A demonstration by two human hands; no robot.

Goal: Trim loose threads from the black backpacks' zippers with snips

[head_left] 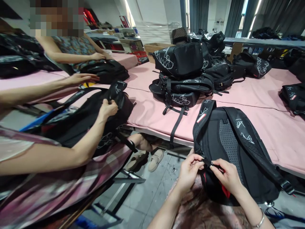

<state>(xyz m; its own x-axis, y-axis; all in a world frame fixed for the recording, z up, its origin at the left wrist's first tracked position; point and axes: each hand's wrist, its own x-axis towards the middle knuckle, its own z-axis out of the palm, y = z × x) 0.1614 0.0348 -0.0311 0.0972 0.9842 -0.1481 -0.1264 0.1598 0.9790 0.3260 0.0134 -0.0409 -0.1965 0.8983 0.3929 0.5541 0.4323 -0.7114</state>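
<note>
Head view: a black backpack (230, 143) is leaning at the near edge of the pink-covered table (143, 111), with its padded back panel facing up and its lower part reaching below that edge over the person's lap. Both hands are working at the backpack's left side. The left hand (190, 168) is pinching a short black webbing strap (206, 163) between thumb and fingertips, and the right hand (227, 176) is gripping the same strap just beside it, so neither hand is standing wide. (Whatever small fitting they may be covering is too hidden to tell.) A patch of red fabric (225, 191) is showing under the right hand, and a metal bangle (261, 218) is circling the right wrist.

Well in from the near edge, a pile of black backpacks (178, 60) with white scribbled lines is standing on the table, one long loose strap (176, 128) dangling over that edge. Another scribbled backpack (294, 98) is lying farther right.

Over the table's near edge at the left, a co-worker's hand (108, 109) is holding a second black bag (81, 117). Beyond, another person (73, 47) is handling a dark bag (109, 70).
</note>
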